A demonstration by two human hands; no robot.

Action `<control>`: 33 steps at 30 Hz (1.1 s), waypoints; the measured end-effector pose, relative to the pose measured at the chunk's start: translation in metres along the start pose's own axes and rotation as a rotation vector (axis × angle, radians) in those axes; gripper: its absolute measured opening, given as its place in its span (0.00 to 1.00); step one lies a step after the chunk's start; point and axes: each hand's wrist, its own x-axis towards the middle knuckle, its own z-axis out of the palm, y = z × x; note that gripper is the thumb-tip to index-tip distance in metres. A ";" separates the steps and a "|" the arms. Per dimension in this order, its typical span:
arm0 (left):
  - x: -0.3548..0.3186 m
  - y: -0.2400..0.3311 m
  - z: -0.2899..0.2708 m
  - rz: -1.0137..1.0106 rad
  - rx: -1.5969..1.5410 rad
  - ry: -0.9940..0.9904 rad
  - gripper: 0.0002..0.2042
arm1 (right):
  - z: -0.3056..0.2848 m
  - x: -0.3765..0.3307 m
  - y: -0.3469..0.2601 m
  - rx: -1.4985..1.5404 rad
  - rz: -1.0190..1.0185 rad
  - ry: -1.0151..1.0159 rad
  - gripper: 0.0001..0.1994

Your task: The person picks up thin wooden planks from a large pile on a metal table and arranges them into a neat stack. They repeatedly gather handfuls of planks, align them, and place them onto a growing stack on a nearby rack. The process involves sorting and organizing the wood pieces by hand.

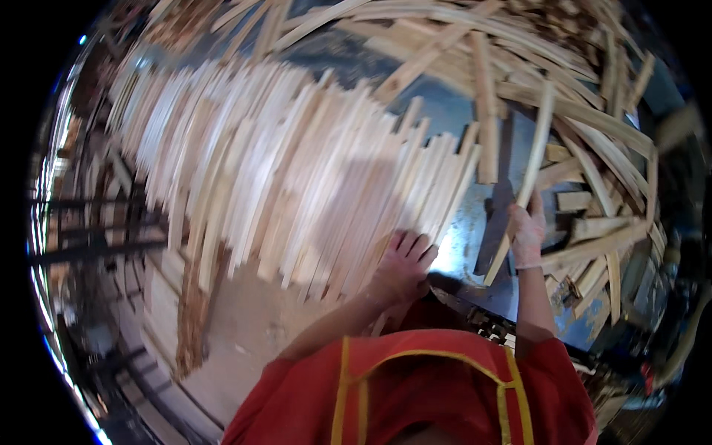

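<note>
A long, slim wooden strip (539,141) stands slantwise in my right hand (526,231), whose fingers are closed round its lower part. The strip's lower end points down over the metal tabletop (482,285). To the left, a broad row of pale wooden strips (297,170) lies side by side, their near ends uneven. My left hand (406,265) rests on the near ends at the right side of this row, fingers apart and bent over the wood. Its palm is hidden from sight.
Loose wooden offcuts (593,222) lie in a jumble on the right side of the table. More crossed boards (437,52) cover the far side. At the near left, a rough-edged board (194,319) sticks out below the row. Dark metal bars (96,252) stand at the far left.
</note>
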 end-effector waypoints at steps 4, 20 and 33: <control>-0.010 -0.008 0.003 0.046 -0.018 0.051 0.32 | 0.007 -0.075 0.023 0.064 0.183 -0.181 0.34; -0.254 -0.057 -0.035 -0.875 0.022 0.634 0.26 | 0.057 -0.121 0.068 -0.384 0.128 -0.302 0.40; -0.260 -0.029 0.045 -0.660 -0.578 -0.020 0.29 | 0.046 -0.063 0.040 -0.724 0.109 -0.020 0.47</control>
